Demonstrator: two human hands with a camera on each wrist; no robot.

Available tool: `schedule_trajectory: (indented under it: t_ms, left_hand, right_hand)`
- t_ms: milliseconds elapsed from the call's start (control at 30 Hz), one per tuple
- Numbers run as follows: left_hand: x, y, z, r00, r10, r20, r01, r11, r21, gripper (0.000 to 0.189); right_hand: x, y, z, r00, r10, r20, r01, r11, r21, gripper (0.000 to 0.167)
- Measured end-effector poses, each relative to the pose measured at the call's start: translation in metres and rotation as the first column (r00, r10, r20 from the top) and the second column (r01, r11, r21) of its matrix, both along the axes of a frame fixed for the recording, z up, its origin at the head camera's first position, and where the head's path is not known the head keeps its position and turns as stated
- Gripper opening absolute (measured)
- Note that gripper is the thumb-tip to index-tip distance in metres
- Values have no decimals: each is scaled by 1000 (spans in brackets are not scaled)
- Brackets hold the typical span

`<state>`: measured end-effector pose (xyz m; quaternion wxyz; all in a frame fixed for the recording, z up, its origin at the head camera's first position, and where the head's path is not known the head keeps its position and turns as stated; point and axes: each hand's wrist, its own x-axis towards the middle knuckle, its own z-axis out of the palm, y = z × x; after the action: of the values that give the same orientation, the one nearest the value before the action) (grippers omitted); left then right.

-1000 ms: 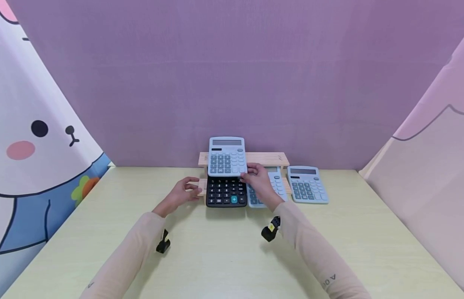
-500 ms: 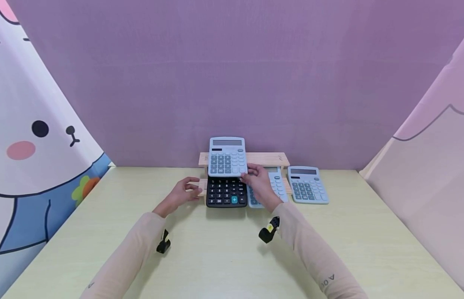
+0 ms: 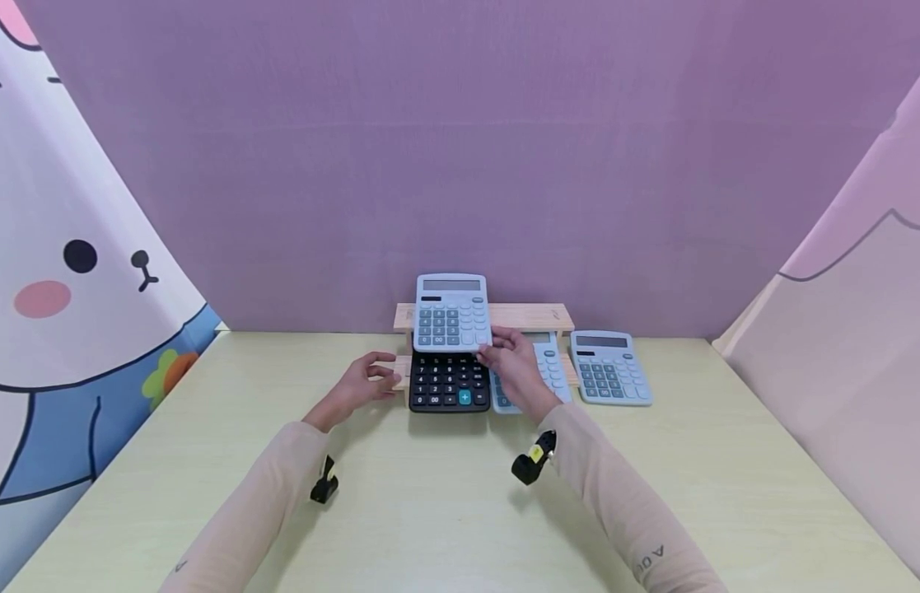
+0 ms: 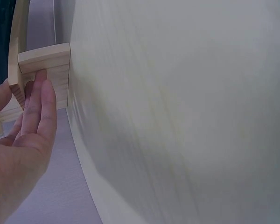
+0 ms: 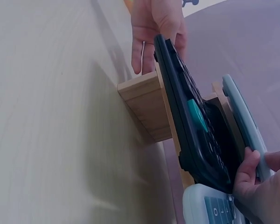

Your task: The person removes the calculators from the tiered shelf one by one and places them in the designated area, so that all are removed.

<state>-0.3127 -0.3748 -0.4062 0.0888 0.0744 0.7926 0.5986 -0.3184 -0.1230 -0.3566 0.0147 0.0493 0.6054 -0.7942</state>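
A two-tier wooden rack [image 3: 530, 316] stands against the back wall. On its upper tier leans a light-blue calculator [image 3: 450, 313], and my right hand [image 3: 517, 371] pinches its lower right corner between thumb and fingers. Below it, a black calculator [image 3: 448, 387] with a green plus key rests on the lower tier. Beside that sits a second light-blue calculator [image 3: 554, 371], partly hidden behind my right hand. My left hand [image 3: 363, 383] holds the rack's left end; in the left wrist view its thumb and fingers lie on either side of a wooden plank [image 4: 17, 70].
Another light-blue calculator [image 3: 611, 371] leans at the right end of the rack. A pale wood-grain table [image 3: 445, 511] spreads in front. Behind rises a purple cloth wall [image 3: 460, 165], with a cartoon-printed cloth [image 3: 96, 329] on the left. Black wrist cameras [image 3: 530, 468] hang below both sleeves.
Almost nothing differs. Both hands keep their places on the rack and the upper calculator; only the right wrist has turned slightly.
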Motion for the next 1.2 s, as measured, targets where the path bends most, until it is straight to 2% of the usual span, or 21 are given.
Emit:
schedule_trajectory:
  t_ms: [500, 833, 1200]
  left_hand:
    - [1, 1, 1, 1000, 7, 13, -6, 1000, -15, 52]
    - [1, -1, 2, 1000, -5, 1, 5, 1000, -7, 54]
    - [2, 0, 3, 1000, -2, 5, 2, 1000, -1, 53]
  right_hand:
    - [6, 8, 5, 999, 14, 44, -10, 995, -95, 44]
    - [8, 15, 6, 999, 23, 31, -20, 996, -87, 45]
    - [16, 31, 10, 999, 39, 29, -37, 997, -69, 46]
